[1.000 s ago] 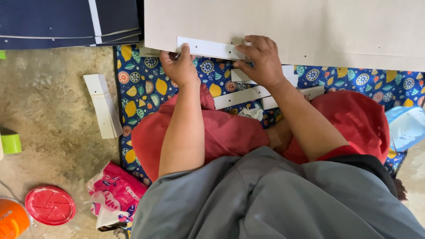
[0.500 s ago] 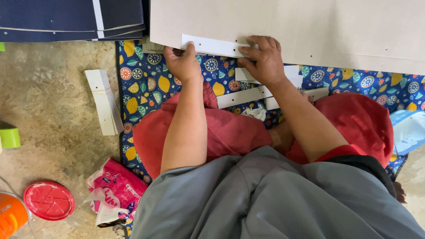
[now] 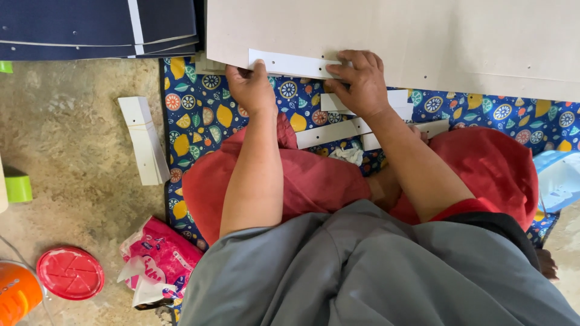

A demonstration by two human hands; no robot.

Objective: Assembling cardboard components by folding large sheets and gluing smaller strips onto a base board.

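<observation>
Both hands, left hand (image 3: 251,87) and right hand (image 3: 359,81), seemingly pinch the white strip (image 3: 290,63).

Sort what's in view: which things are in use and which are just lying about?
In use: left hand and right hand on the white punched paper strip; large beige board; loose white strips.

Lying about: red round lid; pink packet; bundled white strips.

- The large pale beige board (image 3: 423,36) runs off the top and right edges
- The orange round container (image 3: 15,296) is cropped at the bottom-left corner
- The left hand (image 3: 251,87) hides its fingertips under the white punched strip (image 3: 290,63)
</observation>
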